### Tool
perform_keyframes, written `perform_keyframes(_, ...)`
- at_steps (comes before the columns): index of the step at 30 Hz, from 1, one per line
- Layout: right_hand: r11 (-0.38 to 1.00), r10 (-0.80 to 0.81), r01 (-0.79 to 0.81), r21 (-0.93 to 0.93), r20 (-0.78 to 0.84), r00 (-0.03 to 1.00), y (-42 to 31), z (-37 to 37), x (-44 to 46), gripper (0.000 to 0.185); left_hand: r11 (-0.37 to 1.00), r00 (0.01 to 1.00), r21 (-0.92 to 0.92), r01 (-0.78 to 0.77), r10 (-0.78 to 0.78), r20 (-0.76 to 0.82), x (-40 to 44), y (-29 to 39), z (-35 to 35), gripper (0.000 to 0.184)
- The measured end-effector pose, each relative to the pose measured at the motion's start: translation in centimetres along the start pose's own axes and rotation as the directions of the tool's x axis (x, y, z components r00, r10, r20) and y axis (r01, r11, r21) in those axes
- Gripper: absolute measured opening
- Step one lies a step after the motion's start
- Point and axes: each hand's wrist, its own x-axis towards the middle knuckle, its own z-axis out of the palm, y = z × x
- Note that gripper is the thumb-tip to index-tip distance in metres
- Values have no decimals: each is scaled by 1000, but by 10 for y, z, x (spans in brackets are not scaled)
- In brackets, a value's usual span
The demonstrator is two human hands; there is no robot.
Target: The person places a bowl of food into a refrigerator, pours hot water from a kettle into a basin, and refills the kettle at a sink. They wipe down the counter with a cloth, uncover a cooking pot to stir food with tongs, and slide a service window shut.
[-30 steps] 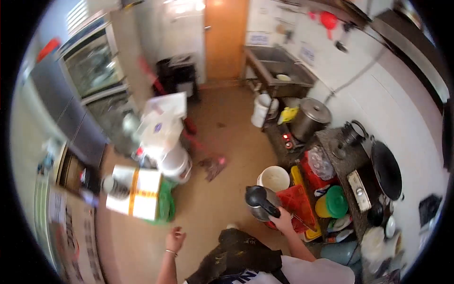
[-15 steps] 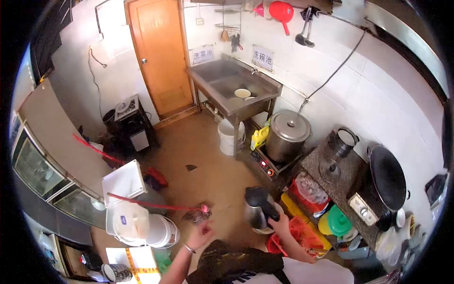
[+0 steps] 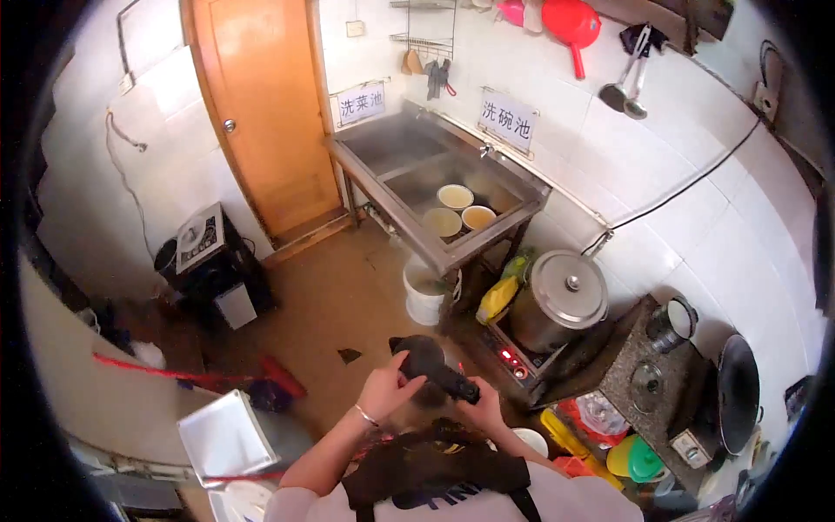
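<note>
In front of my body hangs an electric kettle [image 3: 421,358] with a black lid and a black handle. My right hand [image 3: 479,407] is closed round the handle from the right. At the lid's left edge is my left hand [image 3: 389,389], thumb and fingers apart; it seems to touch the lid without gripping it. Under my hands the kettle's lower body is mostly hidden. Beyond it stands a steel sink [image 3: 407,217], with three light bowls [image 3: 455,197] in its right basin.
A lidded steel pot [image 3: 570,291] stands on an induction cooker [image 3: 513,358] at the right, beside a yellow bottle [image 3: 497,300]. A white bucket [image 3: 425,296] sits below the sink. At the lower left is a white lid [image 3: 228,439]. A wok [image 3: 738,396] leans at far right.
The kettle has moved forward and left in my right hand. My left hand has come from the left onto its lid. My view has turned toward the sink, showing more bowls.
</note>
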Motion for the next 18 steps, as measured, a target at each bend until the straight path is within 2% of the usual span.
perform_keyframes(2, 999, 52, -51, 11, -53, 997, -7, 19, 46, 35, 1000, 1000, -21, -5, 5, -14, 41, -1, -19, 70)
perform_keyframes(4, 997, 63, -58, 55, -83, 995, -26, 35, 99, 35, 999, 1000, 45, -12, 13, -11, 82, -4, -38, 75)
perform_keyframes(6, 984, 111, -109, 141, -5, 994, -28, 51, 151, 42, 988, 999, 144, -51, 53, -11, 121, -1, -62, 76)
perform_keyframes(7, 995, 35, -34, 90, -15, 999, -9, 65, 178, 42, 975, 995, 204, -90, 98, -30, 143, -7, -67, 75)
perform_keyframes(8, 995, 42, -41, 91, -16, 999, -1, 79, 204, 42, 975, 995, 204, -88, 95, -23, 164, -13, -74, 75)
perform_keyframes(10, 960, 27, -12, 279, -48, 999, 7, 104, 263, 43, 930, 981, 316, -188, 190, 23, 210, -20, -88, 66)
perform_keyframes(11, 981, -10, 13, 191, -17, 1000, 33, 120, 295, 44, 931, 982, 317, -184, 190, 12, 234, -25, -94, 66)
perform_keyframes(12, 979, -16, 18, 202, -13, 1000, 42, 134, 322, 44, 884, 970, 399, -244, 225, 93, 257, -31, -103, 64)
perform_keyframes(13, 951, 8, -2, 310, -18, 1000, 50, 150, 351, 44, 823, 951, 478, -307, 253, 176, 280, -38, -113, 62)
perform_keyframes(14, 910, 35, -24, 413, -18, 999, 52, 164, 383, 45, 816, 953, 493, -302, 249, 172, 303, -45, -124, 62)
perform_keyframes(16, 920, 33, -24, 391, -17, 999, 56, 190, 433, 48, 789, 940, 511, -340, 302, 158, 337, -58, -141, 56)
perform_keyframes(18, 899, -9, 54, 435, -104, 995, 26, 199, 487, 22, 847, 952, 434, -306, 266, 151, 374, -78, -156, 54)
